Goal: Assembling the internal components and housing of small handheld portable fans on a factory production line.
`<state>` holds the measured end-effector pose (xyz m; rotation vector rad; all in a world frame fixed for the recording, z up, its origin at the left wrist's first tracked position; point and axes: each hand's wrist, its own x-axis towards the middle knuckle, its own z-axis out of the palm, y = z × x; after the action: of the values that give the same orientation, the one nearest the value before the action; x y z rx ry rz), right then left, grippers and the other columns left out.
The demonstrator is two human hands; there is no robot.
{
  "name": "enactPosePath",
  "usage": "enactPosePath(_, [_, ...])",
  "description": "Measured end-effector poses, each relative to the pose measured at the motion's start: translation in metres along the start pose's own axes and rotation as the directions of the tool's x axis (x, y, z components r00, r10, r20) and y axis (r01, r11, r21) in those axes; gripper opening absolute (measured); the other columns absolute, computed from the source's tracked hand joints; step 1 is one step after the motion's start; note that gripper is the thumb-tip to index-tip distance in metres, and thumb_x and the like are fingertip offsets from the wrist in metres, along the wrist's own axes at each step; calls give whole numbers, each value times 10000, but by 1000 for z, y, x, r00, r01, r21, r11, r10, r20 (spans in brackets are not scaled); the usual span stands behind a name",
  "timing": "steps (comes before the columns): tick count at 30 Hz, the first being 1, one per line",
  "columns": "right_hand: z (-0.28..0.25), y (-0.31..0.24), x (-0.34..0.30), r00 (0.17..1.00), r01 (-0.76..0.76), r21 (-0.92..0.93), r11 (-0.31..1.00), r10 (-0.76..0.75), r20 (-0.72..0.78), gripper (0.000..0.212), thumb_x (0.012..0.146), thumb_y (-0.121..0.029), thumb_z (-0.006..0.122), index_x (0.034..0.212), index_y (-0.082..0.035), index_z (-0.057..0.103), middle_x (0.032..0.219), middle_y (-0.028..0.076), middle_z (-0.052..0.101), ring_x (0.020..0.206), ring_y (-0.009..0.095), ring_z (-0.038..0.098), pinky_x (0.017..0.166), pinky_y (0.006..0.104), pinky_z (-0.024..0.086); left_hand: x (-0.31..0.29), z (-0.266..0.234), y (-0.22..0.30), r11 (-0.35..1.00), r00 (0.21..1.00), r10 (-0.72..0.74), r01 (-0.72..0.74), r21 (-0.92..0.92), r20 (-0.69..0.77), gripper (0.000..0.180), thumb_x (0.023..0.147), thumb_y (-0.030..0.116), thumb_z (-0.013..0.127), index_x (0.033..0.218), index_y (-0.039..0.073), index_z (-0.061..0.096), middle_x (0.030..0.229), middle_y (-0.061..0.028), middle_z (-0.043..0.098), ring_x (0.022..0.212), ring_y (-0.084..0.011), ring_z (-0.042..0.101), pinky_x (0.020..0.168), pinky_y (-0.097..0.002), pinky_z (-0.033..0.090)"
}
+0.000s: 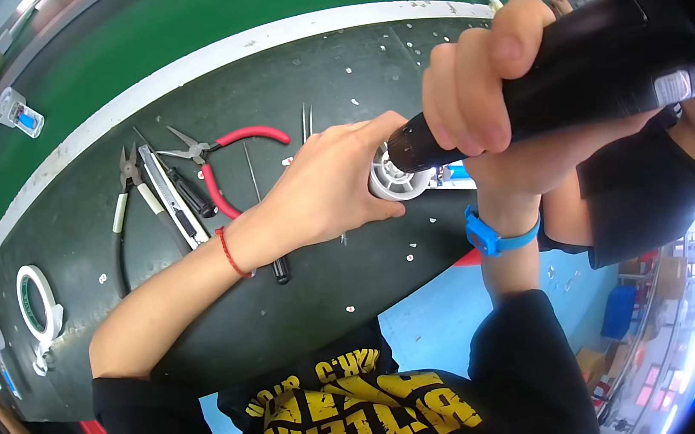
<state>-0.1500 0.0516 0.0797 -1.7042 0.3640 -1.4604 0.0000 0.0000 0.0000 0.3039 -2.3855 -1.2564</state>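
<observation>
The white round part (404,194) is over the desk (329,283); the tilted nose of the black tool (595,60) overlaps its face. Contact depth cannot be told. Off-centre pressure could make the nose skid and scratch the ribs. Left hand (326,181): fingers part-open, gripping the part's side. Right hand (475,91): fingers wrapped firmly around the tool.

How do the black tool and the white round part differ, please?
The black tool is dark and long; the white round part is pale and short. The black tool slants, narrow end at the white round part, whose rim faces up. Both are held: one by the right hand, one by the left hand.
</observation>
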Motion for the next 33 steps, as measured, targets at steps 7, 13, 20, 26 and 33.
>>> enactPosePath(7, [14,-18,-2,983,-111,-53,992,101,-153,833,721,-882,337,919,-86,483,565,7,486,472,127,454,445,232,376,0,11,10,1000,1000,-1,1,-27,8,556,616,85,799,1097,38,523,942,-174,637,938,-374,595,791,-430,488])
enactPosePath(13, [10,-31,-6,935,-227,-233,946,144,-325,903,659,-931,336,859,-62,476,542,21,475,468,147,470,431,251,379,11,21,11,998,998,47,-49,-46,-32,543,619,84,797,1089,45,527,932,-174,636,926,-375,597,783,-433,488])
enactPosePath(20, [-15,-14,-14,917,-185,-111,976,131,-376,933,647,-948,296,844,-50,460,547,34,465,457,155,445,436,267,373,29,24,2,996,999,-39,40,-80,9,525,618,87,797,1063,39,524,912,-173,631,915,-378,595,762,-434,488])
enactPosePath(26, [-51,-25,3,978,-104,-106,989,82,-191,1031,673,-941,223,999,-5,504,552,26,455,470,149,435,452,260,371,65,21,1,999,995,-37,37,-5,-88,532,618,87,800,1071,47,524,927,-165,644,908,-376,608,768,-425,494])
enactPosePath(33, [16,-17,-5,985,-68,-114,991,49,-167,1041,731,-902,203,1159,-9,524,557,10,450,464,131,420,447,259,363,0,12,-5,996,996,57,-61,-67,-69,577,617,81,806,1117,65,518,975,-154,656,930,-363,621,780,-417,503])
